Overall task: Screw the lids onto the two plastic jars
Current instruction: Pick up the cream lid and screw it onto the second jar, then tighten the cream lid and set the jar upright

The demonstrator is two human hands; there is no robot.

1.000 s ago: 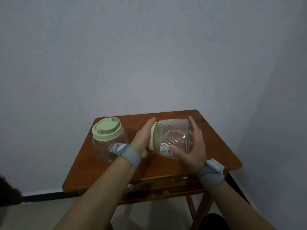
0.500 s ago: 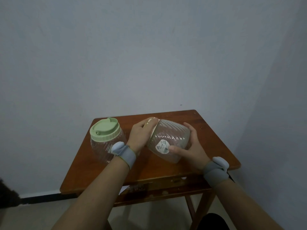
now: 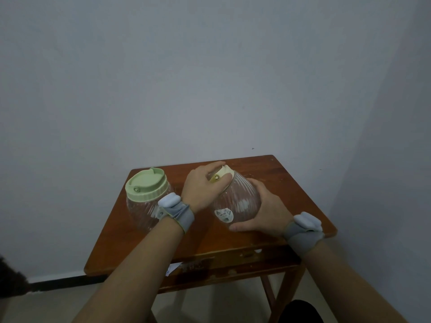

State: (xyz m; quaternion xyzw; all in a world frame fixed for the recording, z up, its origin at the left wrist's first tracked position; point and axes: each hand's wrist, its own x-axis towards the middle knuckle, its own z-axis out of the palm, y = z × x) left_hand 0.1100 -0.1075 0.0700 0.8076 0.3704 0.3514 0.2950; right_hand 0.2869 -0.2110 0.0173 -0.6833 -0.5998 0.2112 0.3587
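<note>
Two ribbed clear plastic jars are on a small wooden table [image 3: 291, 183]. The left jar [image 3: 142, 210] stands with a green lid [image 3: 147, 184] on top of it. The right jar [image 3: 240, 201] is nearly upright and leans a little to the left, with a white sticker low on its side. My right hand [image 3: 263, 210] grips its body from the right and below. My left hand [image 3: 203, 185] covers its cream lid [image 3: 222, 174], fingers wrapped over the rim. Both wrists carry grey bands.
The table stands against a plain grey wall, with another wall close on the right. Its front edge [image 3: 210, 255] is chipped, and a scrap of paper shows under it. A dark shape lies at the far left on the floor.
The right jar has swung from lying on its side, lid to the left, to nearly upright. My left hand moved from the lid's side to its top. The green-lidded jar stayed put.
</note>
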